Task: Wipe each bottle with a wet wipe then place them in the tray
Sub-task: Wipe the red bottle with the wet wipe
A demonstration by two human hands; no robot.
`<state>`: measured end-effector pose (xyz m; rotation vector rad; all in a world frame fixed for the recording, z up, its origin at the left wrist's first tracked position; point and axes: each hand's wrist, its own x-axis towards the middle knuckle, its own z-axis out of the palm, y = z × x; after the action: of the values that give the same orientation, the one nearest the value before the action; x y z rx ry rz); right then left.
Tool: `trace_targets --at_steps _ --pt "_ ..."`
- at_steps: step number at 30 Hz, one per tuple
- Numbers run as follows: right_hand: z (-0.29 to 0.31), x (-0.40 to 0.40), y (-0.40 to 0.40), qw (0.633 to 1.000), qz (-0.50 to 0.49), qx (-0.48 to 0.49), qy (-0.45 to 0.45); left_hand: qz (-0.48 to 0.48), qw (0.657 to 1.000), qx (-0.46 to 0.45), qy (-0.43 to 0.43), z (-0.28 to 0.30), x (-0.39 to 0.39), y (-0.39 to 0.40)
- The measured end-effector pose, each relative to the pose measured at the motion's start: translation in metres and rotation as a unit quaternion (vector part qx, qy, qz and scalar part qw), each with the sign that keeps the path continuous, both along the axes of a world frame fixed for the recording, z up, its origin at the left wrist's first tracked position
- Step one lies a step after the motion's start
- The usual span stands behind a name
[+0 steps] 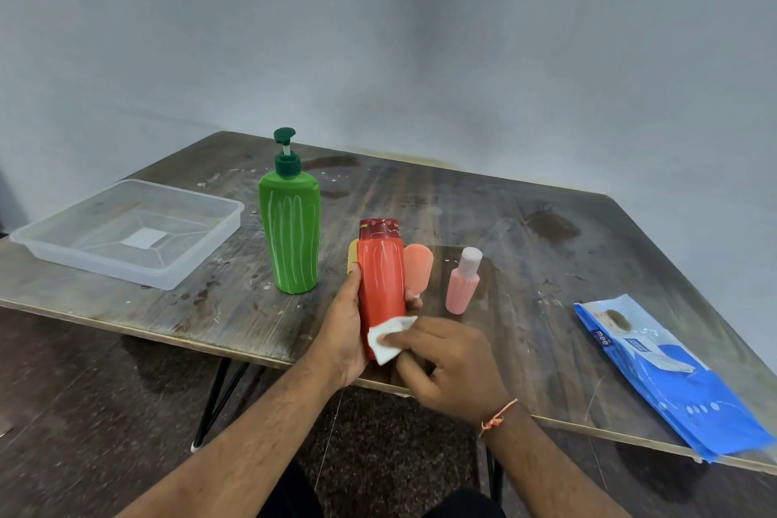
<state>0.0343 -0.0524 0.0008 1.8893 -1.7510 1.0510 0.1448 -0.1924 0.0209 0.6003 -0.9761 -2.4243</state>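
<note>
Currently gripped upright in the left hand at the near table edge: red bottle, thumb on one side, fingers wrapped behind. Right hand pinched shut on a small white wipe, pressed to the lower body. Probably light, stiff plastic, slick once wet (firmer hold at the flat sides advisable, not the cap). Green bottle and pink bottle standing unwiped-looking nearby; tray holding no bottles, far left.
</note>
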Motion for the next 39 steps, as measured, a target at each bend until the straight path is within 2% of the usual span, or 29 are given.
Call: trace_targets --at_steps 7,13,18,22,25,31,36,39 --pt "-0.0001 -0.0017 -0.0047 0.996 -0.076 -0.040 -0.004 -0.003 0.997 -0.066 -0.031 0.0001 0.0009 0.0046" --pt "0.0014 0.0039 -0.0007 0.998 -0.012 0.011 0.056 -0.011 0.998 -0.052 -0.026 0.0002 0.0024 0.0035" --pt "0.0021 0.0032 -0.0021 0.996 -0.076 -0.018 0.039 -0.009 0.996 -0.084 -0.041 -0.0013 -0.0007 0.0051" --pt "0.0022 0.0065 -0.0035 0.993 -0.039 0.035 0.102 -0.005 0.995 -0.092 -0.039 -0.0007 0.0002 0.0048" --pt "0.0028 0.0057 -0.0021 0.995 -0.020 0.032 0.093 -0.006 0.996 -0.079 -0.031 0.0002 0.0003 0.0054" --pt "0.0045 0.0065 -0.0024 0.994 -0.058 0.024 0.093 0.009 0.996 -0.077 -0.033 0.0002 -0.0012 0.0044" --pt "0.0051 0.0077 -0.0001 0.994 -0.009 0.043 0.098 0.001 0.997 -0.068 -0.022 0.0017 -0.0022 0.0055" --pt "0.0056 0.0057 -0.0006 0.997 -0.045 0.010 0.063 0.003 0.997 -0.075 -0.027 0.0013 -0.0033 0.0061"
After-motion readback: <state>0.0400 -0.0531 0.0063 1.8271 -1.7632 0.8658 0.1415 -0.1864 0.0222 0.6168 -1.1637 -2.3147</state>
